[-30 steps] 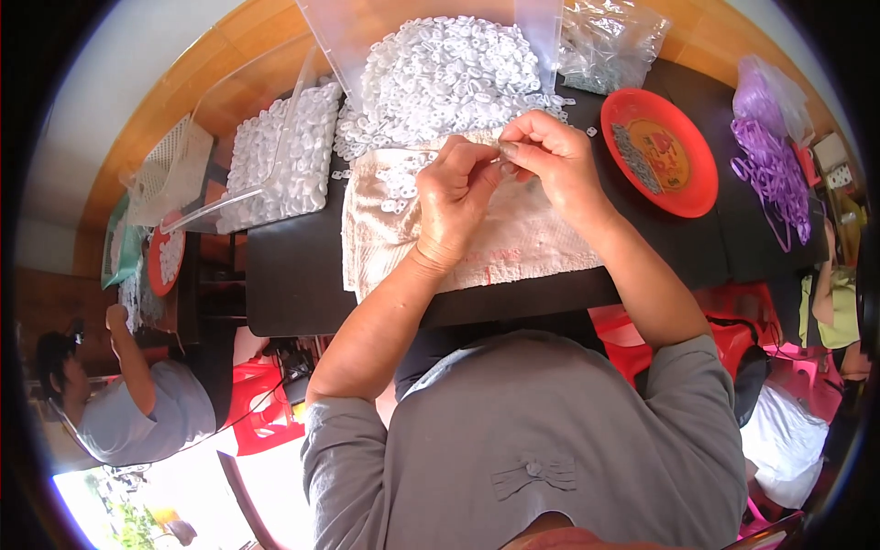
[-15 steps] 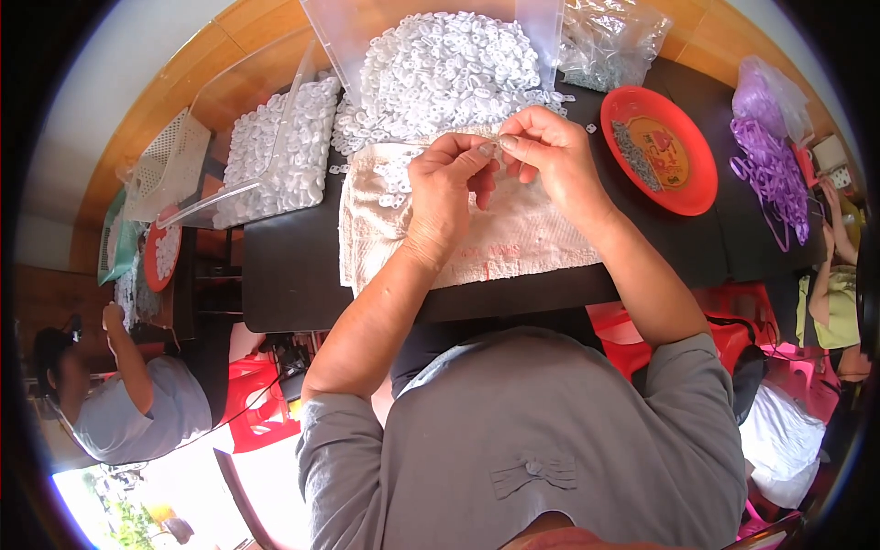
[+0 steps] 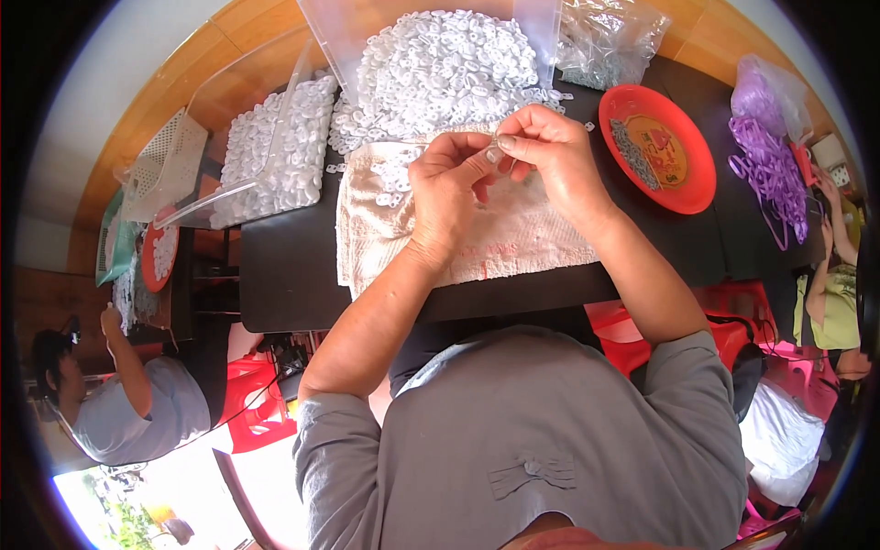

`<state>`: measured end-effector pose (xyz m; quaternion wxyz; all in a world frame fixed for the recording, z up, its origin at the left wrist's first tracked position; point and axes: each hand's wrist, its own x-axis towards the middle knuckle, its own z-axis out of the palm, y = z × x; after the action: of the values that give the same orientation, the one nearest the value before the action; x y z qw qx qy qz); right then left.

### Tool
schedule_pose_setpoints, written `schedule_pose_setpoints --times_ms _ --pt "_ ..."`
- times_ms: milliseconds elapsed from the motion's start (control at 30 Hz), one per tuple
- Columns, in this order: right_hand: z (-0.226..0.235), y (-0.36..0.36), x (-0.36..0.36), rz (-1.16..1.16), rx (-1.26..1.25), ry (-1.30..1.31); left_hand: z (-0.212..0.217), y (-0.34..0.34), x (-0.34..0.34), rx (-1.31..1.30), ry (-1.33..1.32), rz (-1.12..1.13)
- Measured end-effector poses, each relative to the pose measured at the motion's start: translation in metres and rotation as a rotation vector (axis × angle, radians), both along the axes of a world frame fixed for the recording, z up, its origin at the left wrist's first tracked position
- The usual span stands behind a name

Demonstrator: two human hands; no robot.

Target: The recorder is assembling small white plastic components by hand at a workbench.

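My left hand [image 3: 447, 188] and my right hand [image 3: 559, 170] meet over a beige towel [image 3: 380, 247], their thumbs and forefingers pinched together. Whatever sits between the fingertips is too small and too covered to name. Beside my left hand, several small white oval plastic pieces with holes [image 3: 392, 179] lie on the towel. A large heap of the same white pieces [image 3: 449, 69] spills toward the towel from a clear plastic bin [image 3: 321, 41]. To the right of my right hand, a red plate [image 3: 698, 170] holds small grey parts [image 3: 632, 151].
A second clear box [image 3: 298, 82] full of white pieces stands at left. A clear bag of grey parts [image 3: 605, 55] lies at the back, purple ribbon [image 3: 770, 174] at far right. One person [image 3: 137, 403] sits at left; another person's arm [image 3: 830, 206] shows at right.
My fingertips have shifted slightly against each other, with the left fingers tucked closer under the right. The heap, towel and plate stay in place.
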<state>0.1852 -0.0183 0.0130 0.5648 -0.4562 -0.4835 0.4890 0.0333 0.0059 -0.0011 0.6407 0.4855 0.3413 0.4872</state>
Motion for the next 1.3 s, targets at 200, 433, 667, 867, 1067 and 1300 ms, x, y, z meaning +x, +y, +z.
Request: schedule_pose_setpoints --times_ms 200,433,667,867,1067,1300 --pt "-0.007 0.000 -0.006 -0.061 0.129 -0.045 -0.003 -0.001 -0.001 -0.072 -0.037 -0.005" --pt "-0.005 -0.004 -0.011 -0.049 0.136 -0.043 -0.001 -0.002 -0.002 -0.089 -0.140 -0.005" --pt "-0.007 -0.001 -0.006 -0.045 0.186 -0.238 0.000 0.002 -0.004 -0.112 -0.134 -0.015" --pt "-0.009 -0.001 -0.006 -0.084 0.325 -0.423 -0.001 0.002 -0.003 -0.089 -0.120 -0.028" --pt "-0.010 -0.001 -0.004 -0.101 0.322 -0.436 0.003 0.001 -0.004 -0.107 -0.116 -0.020" --pt "-0.009 -0.001 -0.005 -0.098 0.321 -0.459 0.004 0.001 -0.006 -0.093 -0.091 -0.011"
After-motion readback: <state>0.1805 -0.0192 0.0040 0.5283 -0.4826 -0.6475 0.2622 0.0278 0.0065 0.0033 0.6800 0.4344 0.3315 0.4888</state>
